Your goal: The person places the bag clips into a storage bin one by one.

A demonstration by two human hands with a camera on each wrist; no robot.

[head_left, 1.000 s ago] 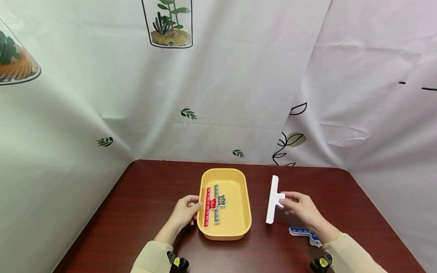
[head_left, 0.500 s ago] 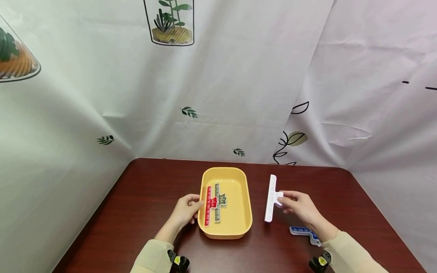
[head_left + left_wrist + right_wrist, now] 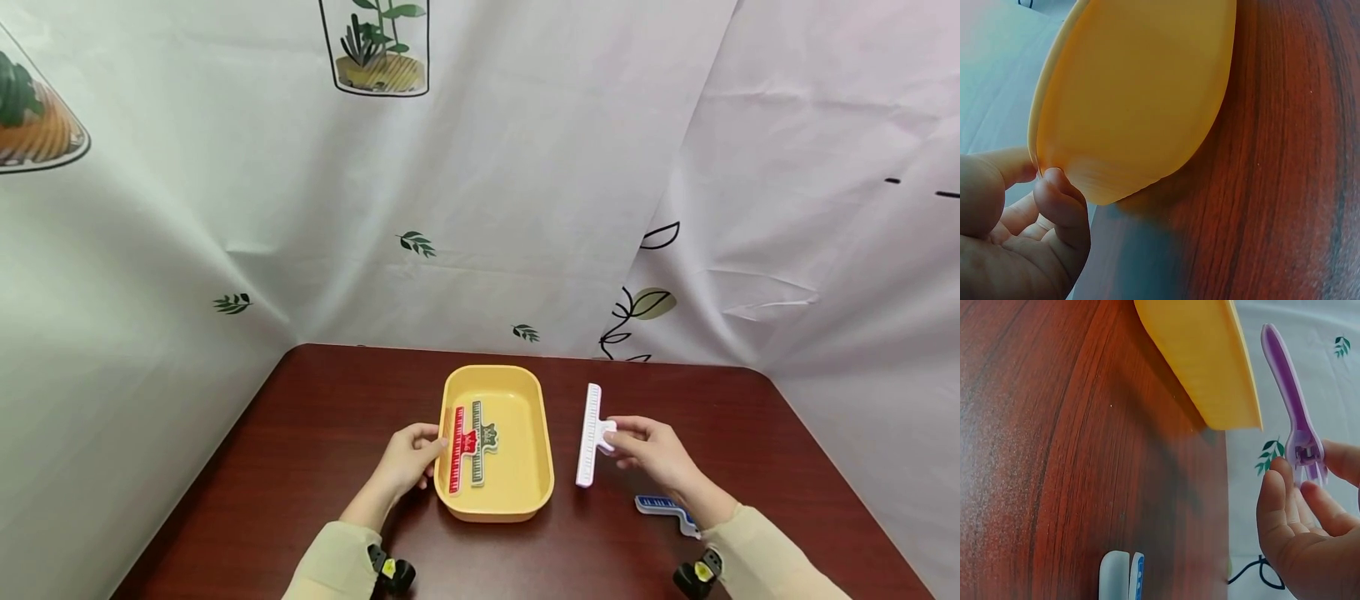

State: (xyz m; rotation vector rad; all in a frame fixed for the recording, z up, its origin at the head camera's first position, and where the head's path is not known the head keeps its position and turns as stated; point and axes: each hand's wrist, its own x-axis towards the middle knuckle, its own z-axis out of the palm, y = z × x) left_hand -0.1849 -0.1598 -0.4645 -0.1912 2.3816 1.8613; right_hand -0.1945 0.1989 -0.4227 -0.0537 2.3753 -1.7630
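My left hand (image 3: 403,462) pinches the left rim of a yellow tray (image 3: 528,500) between thumb and fingers; the left wrist view shows the grip on the tray wall (image 3: 1141,94). Inside the tray, on its left side, lie a red clip (image 3: 456,454) and a grey-green clip (image 3: 477,450), side by side. To the right of the tray, my right hand (image 3: 652,454) pinches a white clip (image 3: 590,433) by its handle, its long bar upright and apart from the tray. From the side, in the right wrist view, this clip (image 3: 1288,387) looks pale purple.
A blue-and-white clip (image 3: 663,506) lies on the dark red-brown table (image 3: 330,408), below my right hand and partly hidden by the wrist. A patterned white cloth (image 3: 480,208) hangs behind the table's far edge.
My right hand has moved slightly left with the white clip, closer to the tray. The left hand keeps its hold on the rim; the head view has shifted a little.
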